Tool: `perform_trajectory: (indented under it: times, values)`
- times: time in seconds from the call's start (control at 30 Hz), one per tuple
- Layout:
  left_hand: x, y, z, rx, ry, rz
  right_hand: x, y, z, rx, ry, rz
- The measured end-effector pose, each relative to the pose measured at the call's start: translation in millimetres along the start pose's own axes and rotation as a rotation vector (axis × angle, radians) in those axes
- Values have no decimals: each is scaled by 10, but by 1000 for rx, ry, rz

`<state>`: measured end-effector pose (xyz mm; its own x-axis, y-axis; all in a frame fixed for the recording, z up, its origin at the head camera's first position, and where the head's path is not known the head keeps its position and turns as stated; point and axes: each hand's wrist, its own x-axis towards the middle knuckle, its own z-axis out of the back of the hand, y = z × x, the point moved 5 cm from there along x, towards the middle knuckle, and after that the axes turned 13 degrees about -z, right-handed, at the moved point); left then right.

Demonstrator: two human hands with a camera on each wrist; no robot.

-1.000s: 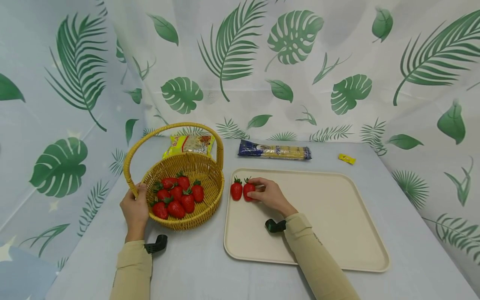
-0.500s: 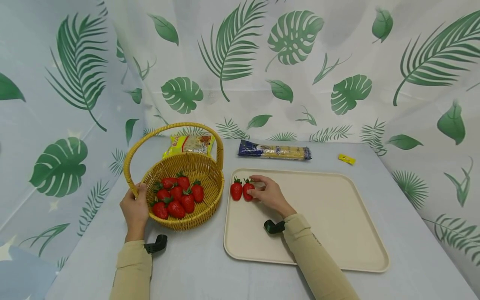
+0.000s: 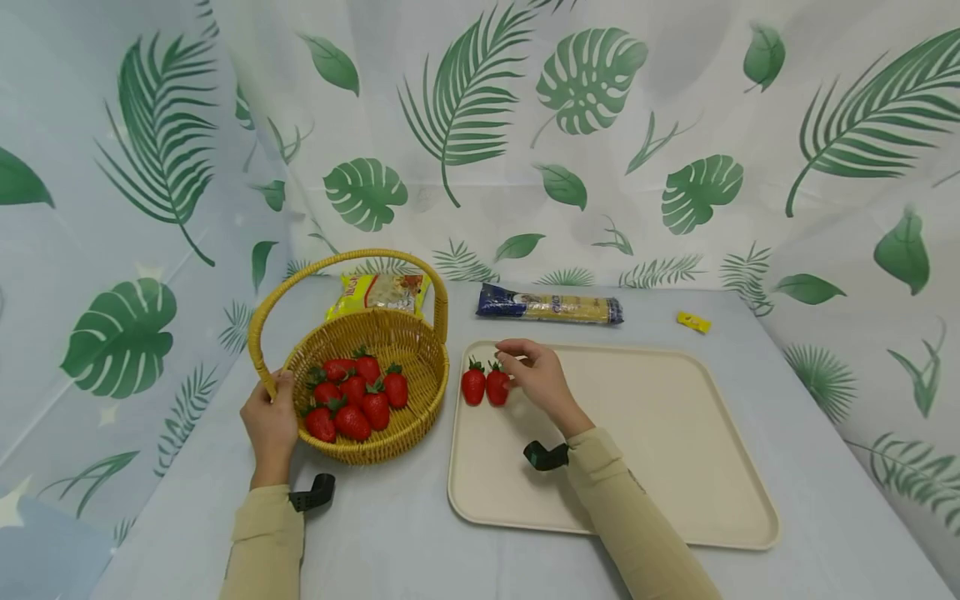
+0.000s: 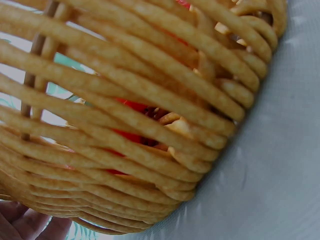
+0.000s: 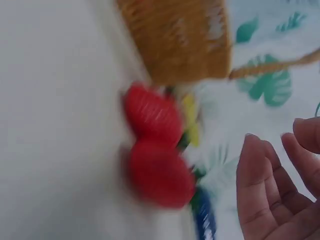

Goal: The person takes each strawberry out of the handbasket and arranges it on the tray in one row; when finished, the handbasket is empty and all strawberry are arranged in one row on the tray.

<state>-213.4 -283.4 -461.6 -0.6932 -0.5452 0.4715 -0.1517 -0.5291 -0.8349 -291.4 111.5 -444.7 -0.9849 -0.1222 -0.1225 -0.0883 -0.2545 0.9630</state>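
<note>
My left hand (image 3: 270,423) grips the rim of a yellow wicker basket (image 3: 386,450) at the foot of its tall handle. Several red strawberries (image 3: 352,421) with green leaves lie inside the basket; in the left wrist view, bits of red show through the weave (image 4: 150,130). Two more strawberries (image 3: 473,383) stand side by side at the left end of a beige tray (image 3: 637,450). Above the right one of this pair, my right hand (image 3: 542,379) hovers with fingers loosely bent and nothing between them. The right wrist view shows that hand (image 5: 275,195) apart from both blurred strawberries (image 5: 160,175).
Behind the basket lies a yellow food packet (image 3: 382,292). A long blue and yellow packet (image 3: 551,305) rests beyond the tray's far edge. A small yellow wrapped piece (image 3: 693,322) lies at the back right. Leaf-printed cloth hangs around the table.
My right hand has let go of the right strawberry on the tray and lifted slightly off it. The left hand and basket have stayed in place.
</note>
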Motion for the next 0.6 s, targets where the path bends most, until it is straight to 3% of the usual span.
perform_trajectory:
  times: [0.13, 0.37, 0.6]
  values:
    - [-5, -5, 9, 0, -2, -4, -83, 258, -266, 4, 106, 21]
    - [-8, -4, 11, -1, 1, 0, -145, 486, -852, -28, 282, 152]
    - [-10, -14, 8, 5, 1, -9, -103, 610, -1282, -192, 370, 195]
